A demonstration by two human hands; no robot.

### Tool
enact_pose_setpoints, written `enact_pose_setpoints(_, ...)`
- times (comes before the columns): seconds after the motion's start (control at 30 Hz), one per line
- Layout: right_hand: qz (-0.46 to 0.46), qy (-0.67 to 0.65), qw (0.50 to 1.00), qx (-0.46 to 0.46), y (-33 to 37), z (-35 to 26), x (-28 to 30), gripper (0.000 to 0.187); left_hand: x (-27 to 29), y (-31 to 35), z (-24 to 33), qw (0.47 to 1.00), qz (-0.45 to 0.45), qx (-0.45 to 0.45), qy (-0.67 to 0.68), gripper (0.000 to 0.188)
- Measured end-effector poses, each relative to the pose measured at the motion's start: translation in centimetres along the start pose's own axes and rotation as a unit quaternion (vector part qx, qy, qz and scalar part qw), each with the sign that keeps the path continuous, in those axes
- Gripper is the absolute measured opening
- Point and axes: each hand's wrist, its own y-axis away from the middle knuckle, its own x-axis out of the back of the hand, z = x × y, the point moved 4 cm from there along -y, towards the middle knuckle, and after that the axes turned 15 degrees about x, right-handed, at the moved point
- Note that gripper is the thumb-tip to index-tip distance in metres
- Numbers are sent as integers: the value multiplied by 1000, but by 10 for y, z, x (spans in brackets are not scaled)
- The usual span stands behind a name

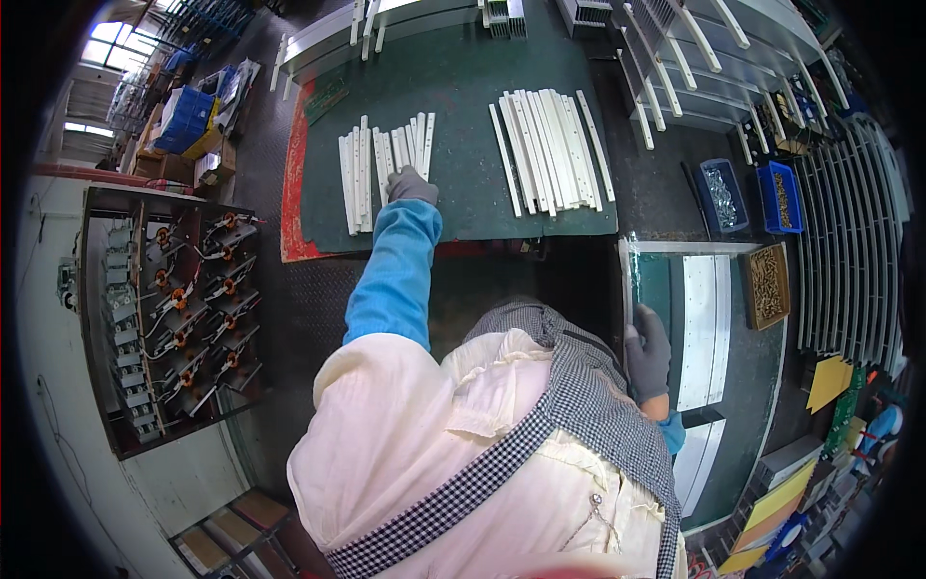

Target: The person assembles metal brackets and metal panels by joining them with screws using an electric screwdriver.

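Note:
My left hand [413, 186], in a grey glove and blue sleeve, reaches to the near end of a bundle of white strips [400, 150] on a green-topped table. Its fingers are closed at the strips' ends; how many they grip is hidden. Just left of it lies another bundle of long white strips [356, 179] with small holes. My right hand [648, 355], also gloved in grey, rests by the left edge of a side bench [656, 280], its thumb and fingers apart. Beside it on that bench lie long pale metal panels [701, 328].
A larger row of white strips [550, 154] lies right of the left hand. Blue bins of small parts [779, 196] and a box of tan pieces [767, 287] sit rightward. Metal units with white legs [675, 58] stand far right. A rack of wired parts [183, 309] stands left.

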Motion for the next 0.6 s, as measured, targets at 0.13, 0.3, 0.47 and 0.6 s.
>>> enact_pose_setpoints(0.13, -17, -1, 999, 28, -6, 3, -5, 38, -8, -3, 0, 999, -31, 28, 15, 60)
enact_pose_setpoints(0.3, -73, 5, 997, -2, -6, 7, -10, 35, -1, 9, 0, 996, -56, 48, 44, 64)
enact_pose_setpoints(0.47, -70, 10, 997, 31, -9, 8, -10, 36, -5, -8, -6, 995, -57, 72, 39, 65)
enact_pose_setpoints(0.6, -77, 1, 997, 6, -7, 12, -12, 37, -6, -23, 4, 987, -134, 89, -1, 52)
